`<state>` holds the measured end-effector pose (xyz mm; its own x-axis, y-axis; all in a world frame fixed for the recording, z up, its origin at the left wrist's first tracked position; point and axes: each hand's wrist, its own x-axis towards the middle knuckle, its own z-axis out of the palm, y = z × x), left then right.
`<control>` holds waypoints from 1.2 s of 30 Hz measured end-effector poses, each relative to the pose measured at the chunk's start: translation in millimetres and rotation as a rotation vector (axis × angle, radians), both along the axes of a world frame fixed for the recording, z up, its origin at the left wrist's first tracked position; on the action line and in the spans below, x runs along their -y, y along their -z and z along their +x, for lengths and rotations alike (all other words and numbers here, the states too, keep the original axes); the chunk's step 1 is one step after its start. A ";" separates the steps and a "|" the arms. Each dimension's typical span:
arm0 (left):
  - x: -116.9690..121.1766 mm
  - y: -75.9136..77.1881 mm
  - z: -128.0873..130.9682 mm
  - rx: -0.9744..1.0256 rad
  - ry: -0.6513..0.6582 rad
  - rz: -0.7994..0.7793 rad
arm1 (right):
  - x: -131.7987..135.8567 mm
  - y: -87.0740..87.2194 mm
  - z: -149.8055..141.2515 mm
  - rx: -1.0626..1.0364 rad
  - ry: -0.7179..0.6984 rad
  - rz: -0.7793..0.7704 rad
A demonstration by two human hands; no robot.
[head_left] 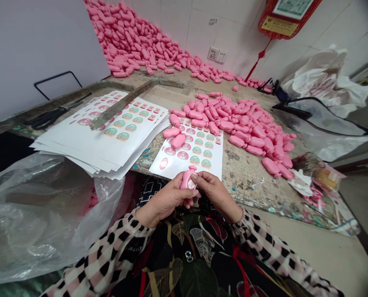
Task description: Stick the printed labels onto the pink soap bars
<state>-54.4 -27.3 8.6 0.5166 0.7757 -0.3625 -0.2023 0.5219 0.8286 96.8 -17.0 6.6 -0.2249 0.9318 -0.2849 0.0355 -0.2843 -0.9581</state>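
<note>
A small pink plastic bottle (188, 178) with a sticker on its face is held upright near the table's front edge. My left hand (168, 194) is closed around its left side and base. The fingers of my right hand (213, 187) are pinched at the bottle's right side, with the thumb on the sticker's upper edge. Just beyond my hands lies a sheet of stickers (199, 150) with green and pink labels. Several loose pink bottles (178, 141) rest on that sheet, at the edge of a heap of pink bottles (245, 121).
A stack of sticker sheets (87, 152) lies left, under a metal bar (122, 103). A large bottle pile (137, 39) stands along the wall. Clear plastic bags (47, 206) hang at the left. On the right are a white bag (320, 78) and a packaged item (326, 177).
</note>
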 end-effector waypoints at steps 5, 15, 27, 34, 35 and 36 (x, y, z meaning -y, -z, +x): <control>0.2 1.3 -0.4 -0.007 -0.001 0.004 | 0.8 -1.0 -0.6 -0.019 -0.004 -0.002; 1.4 -0.2 -0.7 0.003 -0.006 -0.011 | 1.5 2.4 -0.9 -0.026 -0.026 0.004; 2.8 1.6 -1.4 0.021 -0.006 -0.020 | 3.2 0.4 -1.5 -0.002 -0.033 0.002; 4.2 1.5 -2.0 0.027 -0.004 -0.017 | 5.9 -1.3 -2.2 -0.013 -0.038 -0.005; 4.5 1.4 -2.0 0.027 -0.005 -0.018 | 6.1 -1.0 -2.4 -0.016 -0.037 -0.006; 4.9 1.4 -1.9 0.028 -0.007 -0.020 | 6.2 -0.6 -2.6 -0.017 -0.038 -0.006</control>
<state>-56.4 -32.2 7.2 0.5214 0.7720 -0.3635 -0.2293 0.5371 0.8118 94.2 -23.2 7.2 -0.2650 0.9208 -0.2863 0.0297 -0.2890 -0.9569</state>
